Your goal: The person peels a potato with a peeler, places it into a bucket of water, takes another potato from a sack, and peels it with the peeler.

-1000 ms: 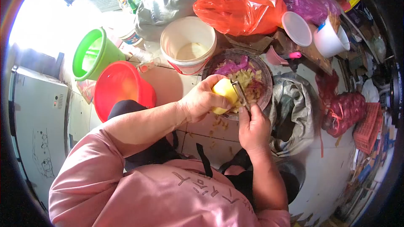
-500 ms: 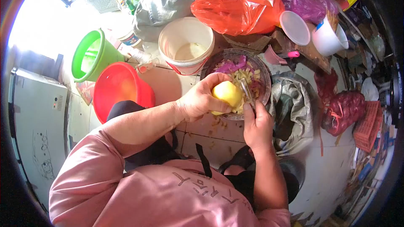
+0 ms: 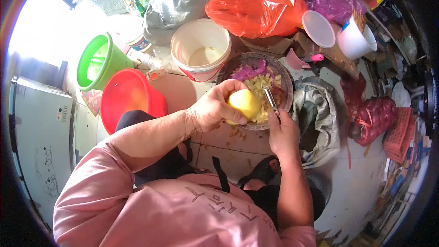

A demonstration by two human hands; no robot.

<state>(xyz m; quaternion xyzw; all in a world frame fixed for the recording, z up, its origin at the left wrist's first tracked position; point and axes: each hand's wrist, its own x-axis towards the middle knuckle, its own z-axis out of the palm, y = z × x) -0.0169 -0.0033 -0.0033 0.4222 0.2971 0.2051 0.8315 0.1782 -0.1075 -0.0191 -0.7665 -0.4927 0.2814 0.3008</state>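
Closed around a peeled yellow potato (image 3: 245,104), my left hand (image 3: 215,107) holds it over the near side of a round basin (image 3: 288,75). A metal peeler (image 3: 270,98) is gripped by its handle in my right hand (image 3: 283,132), with its blade pointing up and away from me. A small gap separates the blade from the potato. Inside the basin lie many pale peelings (image 3: 261,82) and a purple piece of plastic (image 3: 254,71). My left fingers cover part of the potato's near side.
A white bucket (image 3: 201,45), a red basin (image 3: 130,98) and a green bucket (image 3: 97,59) stand to the left and back. Right of the basin sits an open grey sack (image 3: 320,123). A red net bag (image 3: 372,119) lies farther right. Peel scraps dot the floor tiles.
The peeler has come off the potato and shifted slightly right with my right hand. My left hand and the potato have moved a little to the left.
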